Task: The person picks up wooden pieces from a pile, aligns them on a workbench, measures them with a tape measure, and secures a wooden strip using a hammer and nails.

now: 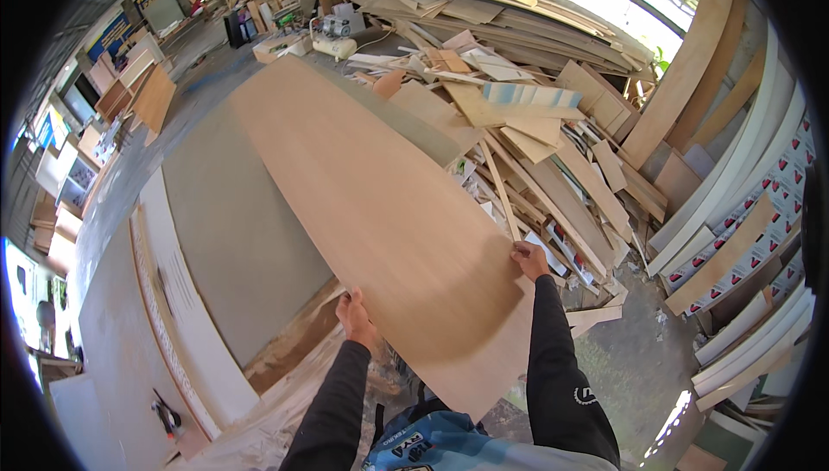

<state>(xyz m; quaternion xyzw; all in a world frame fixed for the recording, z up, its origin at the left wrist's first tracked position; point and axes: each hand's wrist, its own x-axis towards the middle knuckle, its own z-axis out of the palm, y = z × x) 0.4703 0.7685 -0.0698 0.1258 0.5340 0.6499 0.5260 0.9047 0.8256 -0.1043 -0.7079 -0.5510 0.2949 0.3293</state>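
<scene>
A long, light-brown plywood sheet stretches away from my body, its near end close to my waist. At its left edge my left hand is closed, fingers curled round the rim. My right hand pinches the opposite edge, a bit farther from me. Underneath and to the left lies a large grey-green board, partly covered by the sheet. Beside that board runs a white strip of board. Pliers with red-and-black handles rest on the work surface at the lower left.
Heaped wood offcuts crowd the right side, with stacked sheets behind them. Tall panels and curved white boards lean at the far right. An air compressor stands at the back. Wooden cabinet parts sit at the far left.
</scene>
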